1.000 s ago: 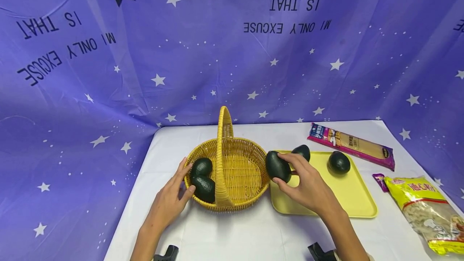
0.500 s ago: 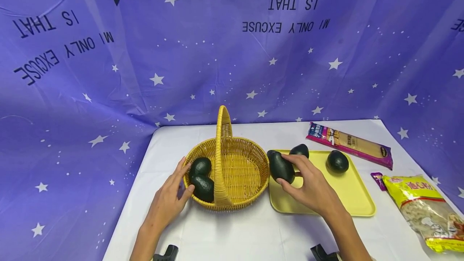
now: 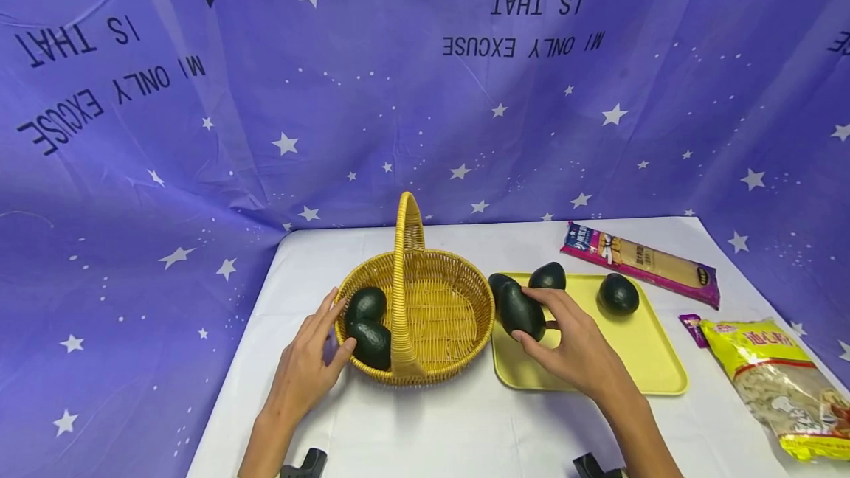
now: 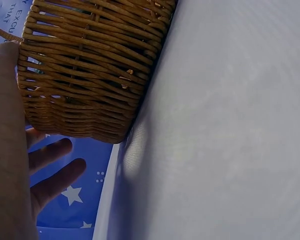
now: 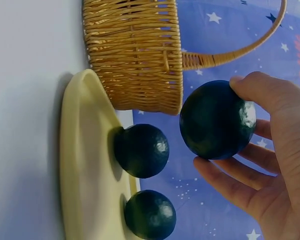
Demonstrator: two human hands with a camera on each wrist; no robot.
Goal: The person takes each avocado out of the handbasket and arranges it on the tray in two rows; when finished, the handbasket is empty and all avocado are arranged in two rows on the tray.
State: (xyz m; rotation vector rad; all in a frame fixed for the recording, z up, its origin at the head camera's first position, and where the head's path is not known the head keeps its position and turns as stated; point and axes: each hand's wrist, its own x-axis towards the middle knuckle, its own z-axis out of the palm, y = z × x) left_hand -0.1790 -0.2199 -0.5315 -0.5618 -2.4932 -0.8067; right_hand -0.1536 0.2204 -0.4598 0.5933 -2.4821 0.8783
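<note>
My right hand (image 3: 576,349) pinches a dark green avocado (image 3: 521,310) between thumb and fingers. The right wrist view has this avocado (image 5: 217,120) raised above the tray, apart from the basket. My left hand (image 3: 311,360) touches the left rim of a yellow wicker basket (image 3: 441,319), its fingers spread. In the left wrist view the outer fingers (image 4: 60,180) stretch past the basket wall. Two avocados (image 3: 370,344) lie in the basket, left of its handle. On the yellow tray (image 3: 654,356) sit three more avocados (image 3: 619,295), one partly hidden behind the held one.
A long purple noodle packet (image 3: 644,264) lies behind the tray. To its right are a small purple packet (image 3: 693,330) and a yellow and clear food bag (image 3: 786,389). The basket's tall handle (image 3: 401,279) arches over its middle. A purple star-patterned cloth (image 3: 425,116) hangs behind the white table.
My right hand has moved slightly right with the avocado, away from the basket rim. An avocado behind it has come into view. The left hand stays on the basket.
</note>
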